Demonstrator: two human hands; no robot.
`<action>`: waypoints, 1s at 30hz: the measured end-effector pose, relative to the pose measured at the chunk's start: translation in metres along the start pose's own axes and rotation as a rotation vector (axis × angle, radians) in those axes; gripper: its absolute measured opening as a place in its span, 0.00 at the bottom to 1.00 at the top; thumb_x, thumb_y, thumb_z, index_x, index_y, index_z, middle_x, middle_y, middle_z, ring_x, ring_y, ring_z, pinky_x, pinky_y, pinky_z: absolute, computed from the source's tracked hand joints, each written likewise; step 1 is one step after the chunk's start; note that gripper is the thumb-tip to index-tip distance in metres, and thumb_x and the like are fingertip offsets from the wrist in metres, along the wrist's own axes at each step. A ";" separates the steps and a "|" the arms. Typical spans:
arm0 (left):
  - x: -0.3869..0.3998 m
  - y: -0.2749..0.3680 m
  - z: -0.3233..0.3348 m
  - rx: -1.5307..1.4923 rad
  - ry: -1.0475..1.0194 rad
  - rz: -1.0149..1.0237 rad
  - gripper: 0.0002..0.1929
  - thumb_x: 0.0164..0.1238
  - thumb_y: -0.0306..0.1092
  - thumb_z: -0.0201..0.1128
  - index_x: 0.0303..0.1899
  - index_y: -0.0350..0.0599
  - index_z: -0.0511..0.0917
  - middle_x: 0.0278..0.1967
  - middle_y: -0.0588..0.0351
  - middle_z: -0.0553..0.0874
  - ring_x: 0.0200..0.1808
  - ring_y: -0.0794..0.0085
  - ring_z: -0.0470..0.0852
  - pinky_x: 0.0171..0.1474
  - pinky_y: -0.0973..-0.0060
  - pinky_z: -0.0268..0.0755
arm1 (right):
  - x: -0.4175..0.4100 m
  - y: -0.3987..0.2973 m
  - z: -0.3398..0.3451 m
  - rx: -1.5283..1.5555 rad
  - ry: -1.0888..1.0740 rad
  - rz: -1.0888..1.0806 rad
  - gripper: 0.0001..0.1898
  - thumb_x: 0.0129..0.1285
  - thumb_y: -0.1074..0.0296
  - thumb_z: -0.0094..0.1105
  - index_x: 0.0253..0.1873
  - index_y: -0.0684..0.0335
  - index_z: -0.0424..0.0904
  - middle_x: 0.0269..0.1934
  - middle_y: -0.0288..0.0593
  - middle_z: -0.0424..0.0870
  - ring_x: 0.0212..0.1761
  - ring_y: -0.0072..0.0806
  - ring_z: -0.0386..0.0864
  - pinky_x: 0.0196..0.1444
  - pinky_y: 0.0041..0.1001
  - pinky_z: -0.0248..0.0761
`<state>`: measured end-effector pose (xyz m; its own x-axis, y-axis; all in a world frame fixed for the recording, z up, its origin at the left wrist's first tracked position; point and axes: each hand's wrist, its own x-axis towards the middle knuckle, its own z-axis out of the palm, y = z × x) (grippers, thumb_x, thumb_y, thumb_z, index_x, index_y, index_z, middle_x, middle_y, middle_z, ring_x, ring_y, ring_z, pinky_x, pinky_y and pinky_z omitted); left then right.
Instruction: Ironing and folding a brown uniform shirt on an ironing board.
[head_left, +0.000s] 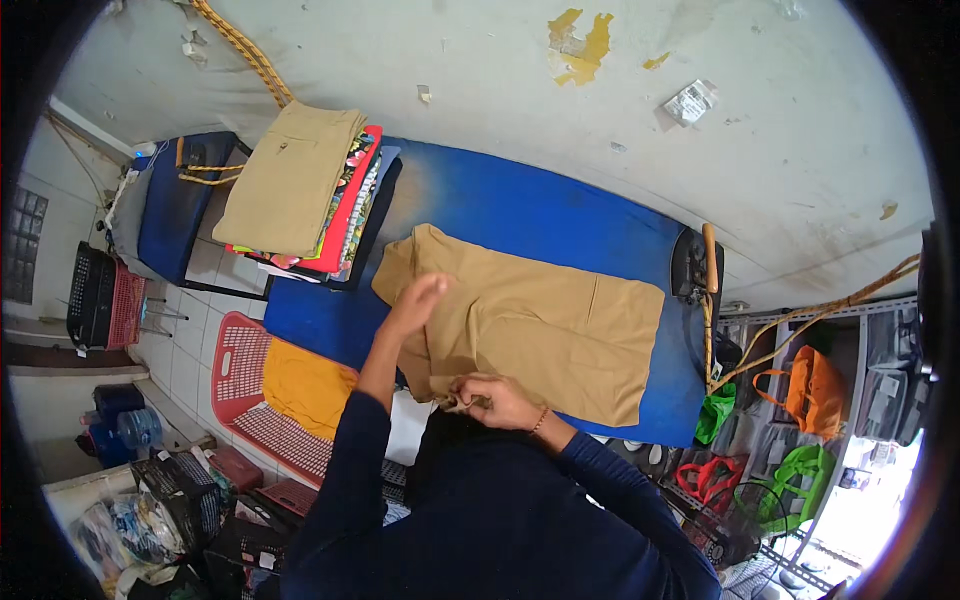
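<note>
A tan cloth garment (555, 322), partly folded, lies across a blue padded ironing table (525, 187). My right hand (495, 401) pinches a bunched edge of the garment at the side near my body. Over the garment's left part is my left hand (421, 300), its fingers partly blurred; whether it touches the cloth cannot be told. To the left stands a stack of folded clothes with tan trousers (289, 180) on top. An electric iron (694, 262) with a wooden handle rests at the table's right end.
A pink plastic basket (240, 352) holding an orange-yellow cloth (307, 382) stands left of me. A yellow cord (825, 307) runs from the iron to the right. A second iron (196, 156) is at the back left, behind the stack. Shelves with an orange bag (814, 390) stand at right.
</note>
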<state>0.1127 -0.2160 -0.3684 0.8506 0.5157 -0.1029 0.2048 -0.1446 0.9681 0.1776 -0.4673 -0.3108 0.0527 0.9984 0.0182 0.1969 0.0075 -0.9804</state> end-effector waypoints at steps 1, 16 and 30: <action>0.021 0.007 -0.001 0.027 -0.008 0.017 0.17 0.78 0.44 0.50 0.51 0.42 0.81 0.49 0.53 0.84 0.56 0.71 0.78 0.59 0.72 0.68 | 0.001 -0.006 -0.001 0.041 -0.038 -0.055 0.09 0.52 0.82 0.61 0.34 0.64 0.69 0.48 0.49 0.81 0.51 0.44 0.80 0.52 0.33 0.74; 0.148 -0.051 -0.037 0.422 -0.234 -0.404 0.37 0.72 0.68 0.35 0.54 0.47 0.82 0.59 0.44 0.80 0.64 0.53 0.73 0.69 0.63 0.59 | -0.119 0.073 -0.172 0.928 1.249 -0.016 0.16 0.57 0.82 0.53 0.49 0.56 0.69 0.43 0.38 0.79 0.43 0.31 0.79 0.52 0.38 0.72; 0.159 -0.017 0.016 0.902 -0.347 -0.465 0.19 0.63 0.55 0.62 0.50 0.61 0.82 0.65 0.52 0.67 0.69 0.50 0.62 0.68 0.47 0.51 | -0.156 0.216 -0.211 0.178 1.611 0.644 0.22 0.60 0.79 0.56 0.56 0.59 0.60 0.33 0.43 0.73 0.26 0.30 0.75 0.22 0.28 0.69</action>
<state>0.2515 -0.1449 -0.4049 0.6592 0.4328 -0.6149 0.7052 -0.6398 0.3057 0.4186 -0.6326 -0.4834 0.9326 -0.2040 -0.2977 -0.3399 -0.2189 -0.9146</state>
